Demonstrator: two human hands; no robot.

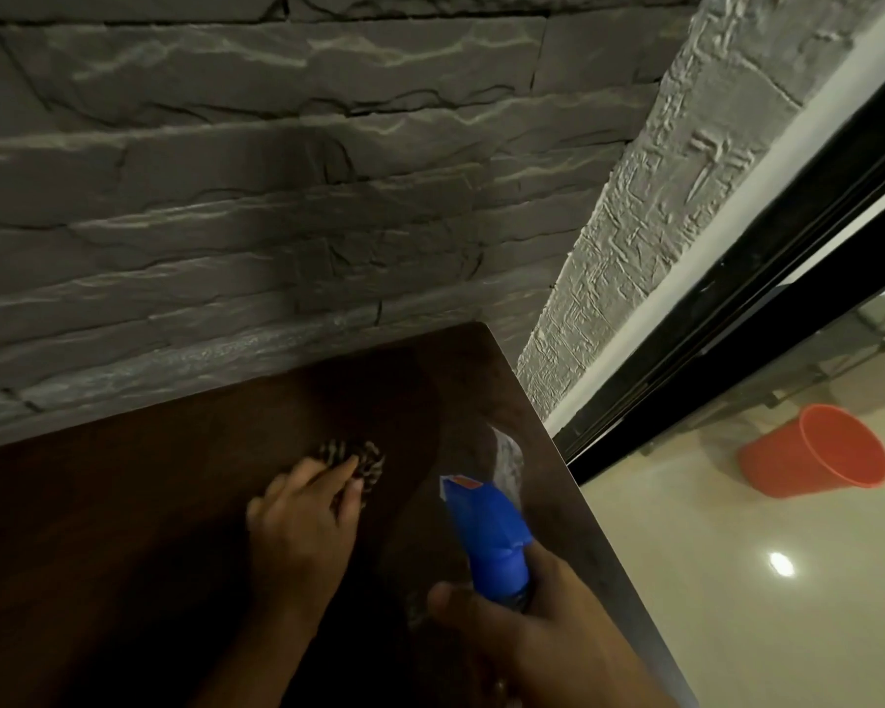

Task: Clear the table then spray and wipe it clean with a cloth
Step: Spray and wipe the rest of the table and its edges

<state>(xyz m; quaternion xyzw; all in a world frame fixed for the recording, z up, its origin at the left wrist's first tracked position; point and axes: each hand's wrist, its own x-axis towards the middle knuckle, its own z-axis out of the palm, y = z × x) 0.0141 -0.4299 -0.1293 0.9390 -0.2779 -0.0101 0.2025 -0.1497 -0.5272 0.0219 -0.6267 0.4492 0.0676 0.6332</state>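
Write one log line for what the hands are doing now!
left hand: presses striped cloth on table | right hand: grips blue spray bottle | stage: wiping

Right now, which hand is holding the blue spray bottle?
The right hand grips the blue spray bottle near the table's edge. The left hand instead presses a striped cloth on the table.

Your hands: left (302,523) and right (532,636) both bare, no gloves, no sleeves showing on either forearm.
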